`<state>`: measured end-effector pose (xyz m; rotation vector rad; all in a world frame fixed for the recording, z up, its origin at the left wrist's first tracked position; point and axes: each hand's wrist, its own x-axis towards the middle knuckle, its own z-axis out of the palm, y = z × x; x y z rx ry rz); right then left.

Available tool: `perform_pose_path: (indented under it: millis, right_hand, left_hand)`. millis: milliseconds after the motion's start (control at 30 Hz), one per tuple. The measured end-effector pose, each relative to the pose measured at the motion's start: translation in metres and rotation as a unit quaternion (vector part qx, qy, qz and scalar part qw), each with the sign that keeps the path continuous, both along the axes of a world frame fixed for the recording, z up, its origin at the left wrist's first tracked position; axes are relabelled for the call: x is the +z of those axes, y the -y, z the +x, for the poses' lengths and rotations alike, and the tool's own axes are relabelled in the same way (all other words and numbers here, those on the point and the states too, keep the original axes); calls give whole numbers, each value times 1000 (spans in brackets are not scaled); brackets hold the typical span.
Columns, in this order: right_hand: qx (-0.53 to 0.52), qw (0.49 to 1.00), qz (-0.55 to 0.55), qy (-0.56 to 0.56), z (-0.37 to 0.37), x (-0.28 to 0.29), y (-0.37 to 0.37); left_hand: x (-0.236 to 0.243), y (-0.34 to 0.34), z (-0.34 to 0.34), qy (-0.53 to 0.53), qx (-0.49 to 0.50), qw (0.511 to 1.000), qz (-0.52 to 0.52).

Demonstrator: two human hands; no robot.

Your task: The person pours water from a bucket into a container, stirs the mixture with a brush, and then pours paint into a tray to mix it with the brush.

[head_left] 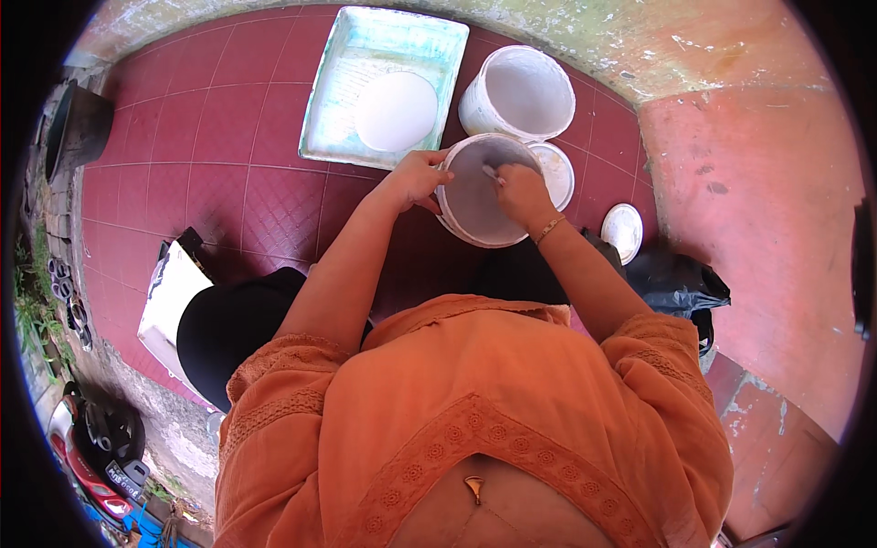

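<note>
Close in front of me is a white bucket (468, 203), tilted so that its whitish inside faces me. My left hand (413, 183) grips its rim on the left, with the thumb on the near side. Closed round a short, whitish stick-like tool (491, 172), my right hand (524, 196) reaches into the bucket from the right. The tool's other end is hard to make out. Just beyond stands a pale blue-green paint tray (320, 128) with a round pool of white paint (396, 111) in it.
A second white bucket (473, 108) stands at the back right. One round lid (559, 173) lies behind my right hand, another lid (622, 234) farther right by the wall (740, 201). A black plastic bag (676, 281) sits right; a dark pot (78, 132) stands far left.
</note>
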<state>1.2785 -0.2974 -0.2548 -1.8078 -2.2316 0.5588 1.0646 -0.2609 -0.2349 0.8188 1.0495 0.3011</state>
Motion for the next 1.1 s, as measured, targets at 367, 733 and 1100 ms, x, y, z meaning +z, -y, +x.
perform_pose_path:
  millis: [367, 733, 1100]
  right_hand:
    - [-8, 995, 34, -91, -35, -6, -5]
    - [-48, 994, -94, -40, -35, -7, 27]
    - [-37, 999, 19, -1, 2, -4, -2]
  left_hand:
    - [1, -3, -1, -2, -13, 1000, -7]
    - [2, -6, -2, 0, -11, 1000, -9]
    - [0, -1, 2, -8, -1, 1000, 6]
